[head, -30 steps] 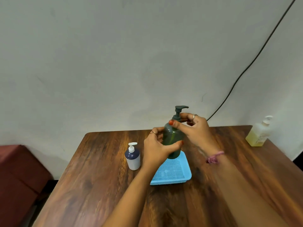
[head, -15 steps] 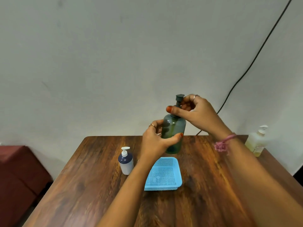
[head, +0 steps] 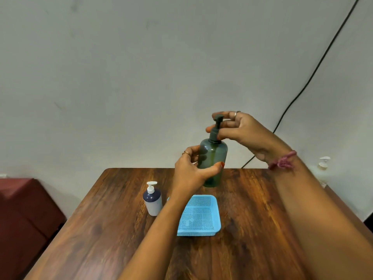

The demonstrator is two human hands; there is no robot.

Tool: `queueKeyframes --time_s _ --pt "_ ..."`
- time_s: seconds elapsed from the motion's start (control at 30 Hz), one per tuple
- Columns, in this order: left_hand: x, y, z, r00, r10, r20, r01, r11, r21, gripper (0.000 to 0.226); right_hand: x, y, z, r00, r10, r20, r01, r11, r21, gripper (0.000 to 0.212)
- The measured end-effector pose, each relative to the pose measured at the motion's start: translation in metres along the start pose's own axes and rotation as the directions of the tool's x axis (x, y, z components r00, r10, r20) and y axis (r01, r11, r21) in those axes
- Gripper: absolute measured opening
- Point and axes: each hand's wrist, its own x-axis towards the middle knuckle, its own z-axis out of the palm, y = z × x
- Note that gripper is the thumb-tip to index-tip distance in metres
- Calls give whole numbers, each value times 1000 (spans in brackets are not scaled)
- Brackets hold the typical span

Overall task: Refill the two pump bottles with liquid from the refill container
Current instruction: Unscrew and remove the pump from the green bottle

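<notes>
A dark green pump bottle (head: 214, 158) is held upright in the air above the wooden table (head: 113, 229). My left hand (head: 191, 172) grips its body from the left. My right hand (head: 240, 130) pinches the dark pump head and collar at the bottle's top. A small white bottle with a navy shoulder and white pump (head: 152, 200) stands on the table to the left. The pale yellow refill container (head: 322, 168) with a white pump stands at the table's far right edge, partly hidden by my right forearm.
An empty light blue mesh tray (head: 198, 216) lies on the table below the green bottle. A black cable (head: 314, 69) runs down the grey wall behind. A dark red seat (head: 24, 209) stands left of the table.
Both hands have lifted the green bottle out of the blue tray and raised it. The right hand has shifted up the pump head. The camera tilted up.
</notes>
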Motion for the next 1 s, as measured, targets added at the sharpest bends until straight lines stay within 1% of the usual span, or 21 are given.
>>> queueKeyframes --time_s 0.03,0.1,0.13,0.2,0.23,0.27,0.33,0.37,0.43,0.47,0.53,0.6,0.67,0.73,0.8,0.83,0.9,1.0 --pt "0 0 0 1000 -2 1 2 1000 -5 58 0 0 -2 1000 6 24 -6 1000 26 50" --pt "0 0 1 1000 -6 -8 5 1000 -10 58 2 0 0 1000 3 11 -3 999 -41 63" --pt "0 0 1 1000 -6 -13 6 1000 -10 58 2 0 3 1000 -5 -18 3 994 -107 65" --pt "0 0 3 1000 -6 -15 6 1000 -12 59 1 1 8 996 -29 -87 11 980 -200 63" --pt "-1 -1 4 1000 -7 -14 7 1000 -12 59 1 1 7 994 -36 -102 16 981 -192 60" --pt "-1 -1 5 1000 -8 -11 8 1000 -13 59 1 2 5 995 -22 -94 9 990 -142 58" --pt "-3 -1 7 1000 -8 -7 7 1000 -19 59 1 2 -1 999 13 -37 -14 1000 -26 59" --pt "-3 -1 7 1000 -6 -9 5 1000 -22 59 0 1 -2 1000 17 -16 -17 1000 -13 62" --pt "-4 -1 7 1000 -1 -19 0 1000 -23 59 -1 1 0 1000 16 -24 -18 998 -67 73" --pt "-4 -1 7 1000 0 -23 -1 1000 -21 59 -2 1 3 998 13 -55 -19 994 -107 76" --pt "-5 -2 8 1000 1 -26 -2 1000 -17 58 -4 3 6 992 2 -125 -19 990 -137 75" --pt "-5 -3 9 1000 -2 -26 1 1000 -11 60 -4 5 3 992 24 -123 -32 998 -61 72" --pt "-6 -2 10 1000 -7 -25 7 1000 -14 62 -4 6 0 996 46 -80 -45 999 16 74" --pt "-5 -2 10 1000 -1 -30 0 1000 -12 62 -5 4 1 997 45 -68 -45 999 -3 82" --pt "-5 -1 10 999 9 -41 -9 1000 5 61 -8 5 6 993 33 -115 -41 997 -72 88" --pt "-5 -2 10 999 12 -45 -11 1000 15 62 -9 5 7 989 22 -149 -36 995 -92 87" --pt "-6 -3 10 999 4 -49 -3 1000 24 63 -10 8 7 984 13 -175 -25 998 -66 82" --pt "-8 -2 8 999 -1 -48 2 1000 13 62 -11 7 4 991 36 -129 -36 999 1 79"
